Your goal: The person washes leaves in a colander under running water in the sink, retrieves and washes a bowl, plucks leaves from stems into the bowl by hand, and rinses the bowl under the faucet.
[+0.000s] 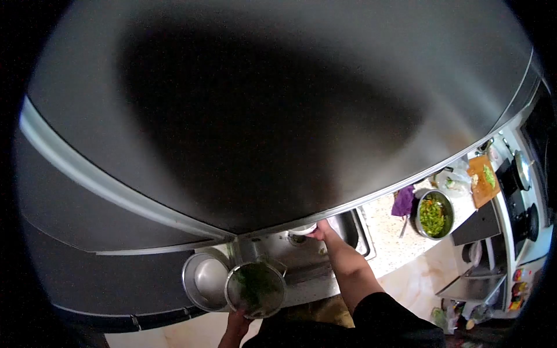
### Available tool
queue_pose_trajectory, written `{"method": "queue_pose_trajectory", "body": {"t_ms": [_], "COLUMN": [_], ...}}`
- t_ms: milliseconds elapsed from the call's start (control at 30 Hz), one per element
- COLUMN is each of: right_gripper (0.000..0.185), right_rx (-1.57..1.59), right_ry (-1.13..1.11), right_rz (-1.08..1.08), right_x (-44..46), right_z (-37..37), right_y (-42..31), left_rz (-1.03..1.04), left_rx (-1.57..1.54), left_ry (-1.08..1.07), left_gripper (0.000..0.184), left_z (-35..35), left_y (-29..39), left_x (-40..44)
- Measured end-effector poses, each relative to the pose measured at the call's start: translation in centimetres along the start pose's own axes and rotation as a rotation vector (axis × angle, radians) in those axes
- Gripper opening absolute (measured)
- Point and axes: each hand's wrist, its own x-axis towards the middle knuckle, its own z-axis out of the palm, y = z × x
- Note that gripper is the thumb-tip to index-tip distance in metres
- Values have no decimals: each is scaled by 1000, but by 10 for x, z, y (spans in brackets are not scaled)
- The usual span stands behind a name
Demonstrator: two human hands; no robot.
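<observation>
At the bottom, my left hand (237,322) grips the near rim of a round metal strainer (255,290) with dark green leaves in it. The strainer is beside a metal pot (203,281), over the counter's edge. My right hand (318,231) reaches over the metal sink (307,255) and is closed on a white bowl (303,229), which the cabinet edge partly hides.
A large dark cabinet (377,133) fills the upper view. On the counter (383,249) at right are a purple cloth (402,201), a pot of chopped green vegetables (434,216), plastic bags (454,182) and a wooden cutting board (483,181). Beyond stands a stove (518,203).
</observation>
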Motion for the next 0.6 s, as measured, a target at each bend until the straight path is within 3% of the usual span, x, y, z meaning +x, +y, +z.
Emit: {"method": "queue_pose_trajectory", "body": {"t_ms": [67,167,267,333,400,467,600], "right_gripper": [53,52,52,53,57,59,56], "right_rx": [17,-47,-126,-20,172,160,71], "right_ry": [48,36,-5,33,152,90,60], "right_rz": [-55,-88,-66,-150,-250,-293,-295], "right_x": [13,-6,-30,-60,-30,-32,-49], "right_z": [19,40,21,23,11,15,4], "right_y": [12,11,0,-16,-4,1,-7], "left_rz": [42,0,90,289,465,45,45], "left_rx": [294,59,494,674,856,39,51], "left_ry": [4,130,33,-77,-144,145,94], "left_gripper": [57,54,53,52,51,49,51], "left_z": [-20,-6,-67,-67,-32,-8,-5], "left_y": [1,20,8,9,20,30,29], "left_x": [1,-18,-2,-3,-14,-19,-13]}}
